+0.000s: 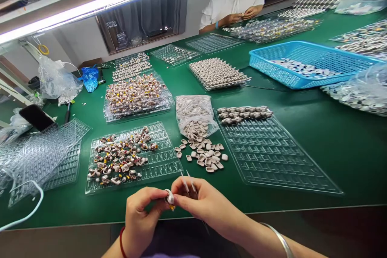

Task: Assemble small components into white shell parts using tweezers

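My left hand (143,211) pinches a small off-white earbud part (169,197) with a yellow tab below it, just over the table's front edge. On its other side, the fingertips of my right hand (196,197) touch the same part. A pair of metal tweezers (188,183) is tucked in my right hand, its tips pointing up and away. Beyond my hands lies a clear tray (160,155) partly filled with similar earbud parts with yellow and red bits. Loose beige shells (208,155) spill from a plastic bag (193,107) on the green table.
Another clear tray (272,157) at right holds rows of beige shells at its far end. Behind stand stacked filled trays (136,94) and a blue basket (290,82). Bare trays (45,161) and a phone (38,117) lie at left. A person (236,4) works across the table.
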### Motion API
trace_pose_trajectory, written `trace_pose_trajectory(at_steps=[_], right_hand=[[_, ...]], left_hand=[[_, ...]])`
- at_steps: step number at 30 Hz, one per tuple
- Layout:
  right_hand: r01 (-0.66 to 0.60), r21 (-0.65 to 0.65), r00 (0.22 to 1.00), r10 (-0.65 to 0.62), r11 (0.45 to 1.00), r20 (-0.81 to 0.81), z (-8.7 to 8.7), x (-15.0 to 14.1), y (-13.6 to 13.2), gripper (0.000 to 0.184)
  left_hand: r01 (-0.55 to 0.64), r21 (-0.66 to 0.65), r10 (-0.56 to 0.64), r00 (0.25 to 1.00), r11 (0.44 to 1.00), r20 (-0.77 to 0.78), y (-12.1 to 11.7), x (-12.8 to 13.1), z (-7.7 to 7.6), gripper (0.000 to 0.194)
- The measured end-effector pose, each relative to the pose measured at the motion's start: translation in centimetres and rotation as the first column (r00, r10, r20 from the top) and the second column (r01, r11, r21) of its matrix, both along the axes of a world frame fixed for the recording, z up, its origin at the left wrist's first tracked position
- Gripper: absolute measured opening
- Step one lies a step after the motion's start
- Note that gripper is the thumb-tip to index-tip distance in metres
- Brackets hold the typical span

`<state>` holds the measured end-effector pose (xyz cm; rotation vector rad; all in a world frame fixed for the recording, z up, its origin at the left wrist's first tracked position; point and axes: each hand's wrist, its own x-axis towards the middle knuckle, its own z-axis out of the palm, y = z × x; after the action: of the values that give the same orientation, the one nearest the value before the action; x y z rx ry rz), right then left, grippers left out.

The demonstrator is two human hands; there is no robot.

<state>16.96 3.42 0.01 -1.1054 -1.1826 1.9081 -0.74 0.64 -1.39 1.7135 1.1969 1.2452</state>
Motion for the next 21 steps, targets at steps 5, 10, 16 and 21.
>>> trace_pose_trajectory(at_steps=[5, 10, 16, 21], right_hand=[[-0.062, 0.182, 0.997, 0.051, 0.981, 0.063, 0.0, 0.0, -0.3, 0.028], [-0.075, 0.322, 0.989, 0.029, 0.944, 0.146, 0.4, -0.1, -0.5, 0.019], [-0.13, 0.314, 0.985, 0.087, 0.94, 0.148, 0.9, -0.1, -0.3, 0.017], [-0.142, 0.422, 0.968, 0.036, 0.895, 0.249, 1.3, 0.2, -0.3, 0.013]], left_hand=[[-0.06, -0.047, 0.061, 0.998, 0.997, 0.031, -0.3, 0.0, -0.5, 0.015], [-0.066, -0.065, 0.068, 0.997, 0.996, 0.031, -0.3, -0.1, -0.7, 0.012], [-0.044, -0.087, 0.049, 0.997, 0.995, 0.057, -0.3, 0.0, -0.3, 0.013], [-0.042, -0.083, 0.046, 0.998, 0.996, 0.049, -0.2, 0.0, -0.2, 0.014]])
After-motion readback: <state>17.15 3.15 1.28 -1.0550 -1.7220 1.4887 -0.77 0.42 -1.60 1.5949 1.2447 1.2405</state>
